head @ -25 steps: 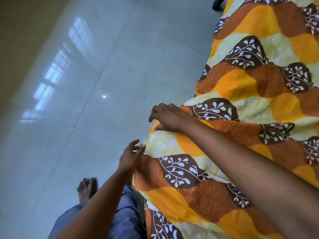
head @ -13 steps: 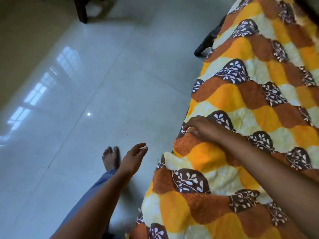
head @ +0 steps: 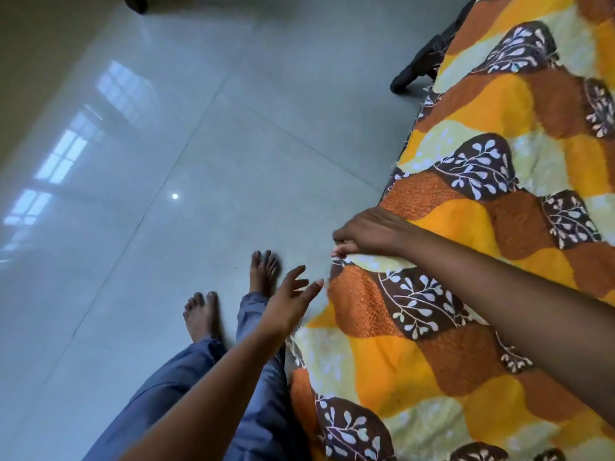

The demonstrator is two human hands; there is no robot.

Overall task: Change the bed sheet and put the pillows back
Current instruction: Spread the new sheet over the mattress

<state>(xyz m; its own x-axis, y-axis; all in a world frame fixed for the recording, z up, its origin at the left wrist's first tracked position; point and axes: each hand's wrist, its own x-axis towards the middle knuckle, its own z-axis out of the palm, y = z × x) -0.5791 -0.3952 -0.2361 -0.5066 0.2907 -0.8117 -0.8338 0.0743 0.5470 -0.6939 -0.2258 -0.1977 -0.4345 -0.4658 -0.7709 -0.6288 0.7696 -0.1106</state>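
Observation:
A bed sheet (head: 466,327) patterned in orange, yellow, cream and brown leaf shapes covers the bed along the right side of the view. My right hand (head: 369,232) grips the sheet's hanging edge at the bedside, fingers curled round the fabric. My left hand (head: 289,302) hovers just left of the sheet's edge with fingers spread and holds nothing. No pillows are in view.
Glossy pale floor tiles (head: 166,161) fill the left and middle. My bare feet (head: 263,271) and blue trouser legs (head: 186,394) stand beside the bed. A dark bed leg (head: 419,68) shows at the far edge, and another dark furniture leg (head: 134,0) at the top.
My right hand slid along the bed and now grips the sheet's edge. My left hand let go of the sheet and opened. Both feet came into view.

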